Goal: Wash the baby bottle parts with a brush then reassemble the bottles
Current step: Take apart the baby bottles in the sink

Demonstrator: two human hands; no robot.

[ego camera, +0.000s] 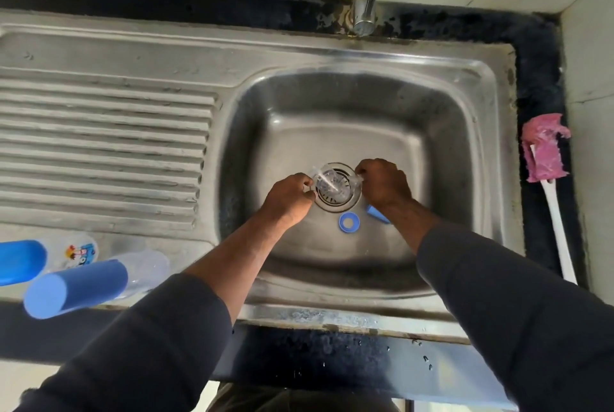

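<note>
A see-through round plastic bottle part (335,179) sits between the left hand (290,199) and right hand (385,184). Just below them lies a light blue flat plastic ring (349,222). Far left of the left hand, one clear plastic bottle (79,250) bears a red, blue and yellow cartoon print, and another clear plastic bottle (143,270) has a blue cylindrical cap (76,288). Right of the right hand is a pink sponge brush (541,152) with a white handle.

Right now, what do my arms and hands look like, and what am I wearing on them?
Both arms wear loose dark charcoal long sleeves; the left sleeve and right sleeve end partway up the forearms. The left hand and right hand are bare: no gloves, and no watch, ring or bracelet shows.
</note>
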